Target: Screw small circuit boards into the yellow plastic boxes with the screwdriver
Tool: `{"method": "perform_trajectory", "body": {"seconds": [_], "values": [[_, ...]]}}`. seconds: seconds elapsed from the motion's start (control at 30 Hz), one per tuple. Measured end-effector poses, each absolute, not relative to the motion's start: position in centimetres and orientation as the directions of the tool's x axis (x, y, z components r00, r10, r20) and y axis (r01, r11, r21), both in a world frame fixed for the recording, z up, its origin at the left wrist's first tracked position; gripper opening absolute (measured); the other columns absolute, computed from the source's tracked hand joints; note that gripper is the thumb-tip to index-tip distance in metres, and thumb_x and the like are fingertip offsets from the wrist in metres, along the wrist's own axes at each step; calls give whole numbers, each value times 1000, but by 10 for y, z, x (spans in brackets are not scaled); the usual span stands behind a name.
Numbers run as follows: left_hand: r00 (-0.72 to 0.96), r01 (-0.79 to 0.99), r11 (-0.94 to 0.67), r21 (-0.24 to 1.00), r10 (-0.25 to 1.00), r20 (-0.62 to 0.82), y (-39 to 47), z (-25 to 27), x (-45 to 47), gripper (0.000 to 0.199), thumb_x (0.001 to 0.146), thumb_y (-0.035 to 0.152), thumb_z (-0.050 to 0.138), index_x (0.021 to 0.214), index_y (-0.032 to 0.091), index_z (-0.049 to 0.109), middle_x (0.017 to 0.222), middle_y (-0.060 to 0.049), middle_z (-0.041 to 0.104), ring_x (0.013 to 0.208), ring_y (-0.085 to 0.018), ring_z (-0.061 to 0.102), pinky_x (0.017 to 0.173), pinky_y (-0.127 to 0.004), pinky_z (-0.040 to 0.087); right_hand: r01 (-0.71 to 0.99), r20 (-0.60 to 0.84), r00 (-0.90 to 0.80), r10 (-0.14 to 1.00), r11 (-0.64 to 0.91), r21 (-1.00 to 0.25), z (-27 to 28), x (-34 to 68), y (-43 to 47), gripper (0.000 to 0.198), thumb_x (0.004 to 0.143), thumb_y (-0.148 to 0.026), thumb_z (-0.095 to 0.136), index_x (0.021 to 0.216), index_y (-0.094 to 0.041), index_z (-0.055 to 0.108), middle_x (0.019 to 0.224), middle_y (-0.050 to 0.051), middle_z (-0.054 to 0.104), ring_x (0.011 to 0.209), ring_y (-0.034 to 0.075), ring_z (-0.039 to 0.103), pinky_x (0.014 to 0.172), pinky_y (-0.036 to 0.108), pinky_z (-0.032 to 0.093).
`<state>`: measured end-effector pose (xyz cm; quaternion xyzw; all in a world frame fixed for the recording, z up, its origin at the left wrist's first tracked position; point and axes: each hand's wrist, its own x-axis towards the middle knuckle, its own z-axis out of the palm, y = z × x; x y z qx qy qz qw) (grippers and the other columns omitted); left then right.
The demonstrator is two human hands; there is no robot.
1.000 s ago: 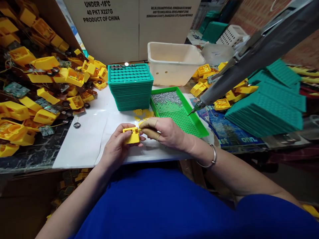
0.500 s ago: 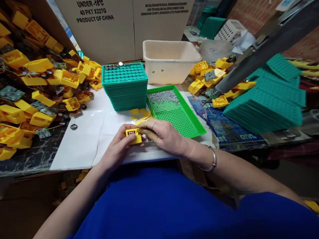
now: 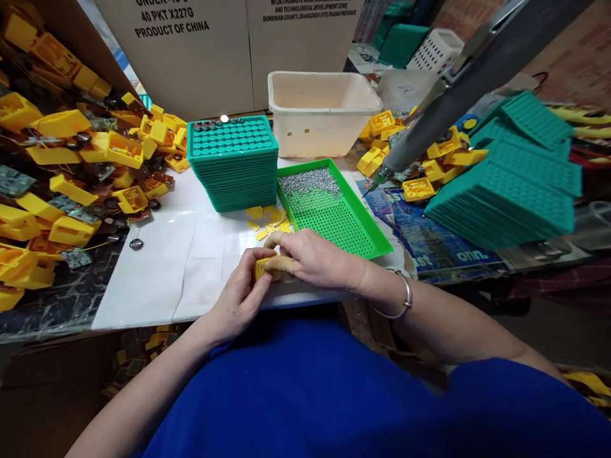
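Note:
A small yellow plastic case (image 3: 260,268) is held low over the front of the white work surface, mostly covered by fingers. My left hand (image 3: 237,296) grips its left side between thumb and fingers. From the right, my right hand (image 3: 319,259) closes on the same case, its thumb and forefinger in tan finger covers pressed on top. Whether a separate part lies under those fingertips is hidden. Just beyond the hands lie several small flat yellow plastic pieces (image 3: 275,217). A green tray (image 3: 365,226) of small metal screws (image 3: 310,182) sits behind my right hand.
Stacked teal trays (image 3: 233,175) stand behind the yellow pieces, beside a translucent bin (image 3: 324,130). Yellow housings with circuit boards and wires (image 3: 71,184) are heaped left. A hanging power screwdriver (image 3: 396,156) slants in at right, near more teal trays (image 3: 506,191).
The yellow case showed its open compartment with metal inside; my right fingers now cover its top. My left fingers have curled over its far edge. The screwdriver appears farther left as the view shifts.

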<state>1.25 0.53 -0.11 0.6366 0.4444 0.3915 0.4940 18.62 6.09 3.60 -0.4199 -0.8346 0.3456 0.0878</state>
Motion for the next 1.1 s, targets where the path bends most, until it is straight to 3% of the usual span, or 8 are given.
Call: {"method": "perform_trajectory", "body": {"seconds": [0.27,0.37,0.43,0.5,0.57,0.67,0.93,1.1], "values": [[312,92,-105,990,948,71,12,-1,7,20,87,22,63,107,21,62,102,-4,62,93,-19,56,85,-28,45,795,-97,-566,818,511,-328,22,179,46,46,98,-50,42,115,-11,60,83,11,72,72,21,63,58,29,33],[334,-48,73,996,941,-53,12,-2,12,22,87,28,65,108,22,60,100,-4,64,89,-18,60,83,-30,49,720,275,-559,782,622,-308,20,198,42,44,95,-53,45,113,-16,61,86,9,70,78,21,65,67,31,43],[336,-172,232,957,927,-165,13,-4,16,23,87,31,66,107,23,58,98,-4,67,87,-18,65,79,-32,52,698,688,-314,654,651,-300,26,221,44,43,90,-52,57,122,-23,57,106,10,67,102,26,63,87,39,47],[315,-245,323,914,918,-240,16,-5,21,23,85,32,69,102,21,57,96,-4,68,84,-19,67,73,-32,55,664,866,60,497,628,-407,36,245,54,51,87,-48,61,133,-31,47,134,10,53,133,31,46,104,46,40],[307,-258,363,895,909,-281,19,-6,26,23,83,32,71,96,19,58,96,-5,69,82,-19,69,68,-30,56,477,775,212,595,629,-614,47,265,70,45,91,-47,56,132,-35,44,141,8,48,140,27,40,105,45,42],[360,-254,416,873,879,-313,24,-6,34,22,81,32,73,90,17,59,98,-6,70,80,-19,70,64,-29,57,214,559,42,828,539,-814,58,278,99,32,87,-54,58,106,-28,53,106,7,66,107,23,66,87,39,53],[379,-228,450,864,858,-347,30,-7,39,23,81,33,74,87,16,59,91,-6,71,75,-18,69,59,-27,57,283,398,47,916,370,-885,35,250,155,44,90,-65,46,108,-26,56,68,-2,55,56,13,53,60,30,51],[373,-251,464,850,856,-357,31,-7,38,21,81,31,73,87,17,60,91,-7,71,76,-19,69,59,-28,57,222,482,67,873,458,-861,16,244,168,42,89,-63,46,74,-24,49,61,-2,47,54,12,50,59,30,49]]}}
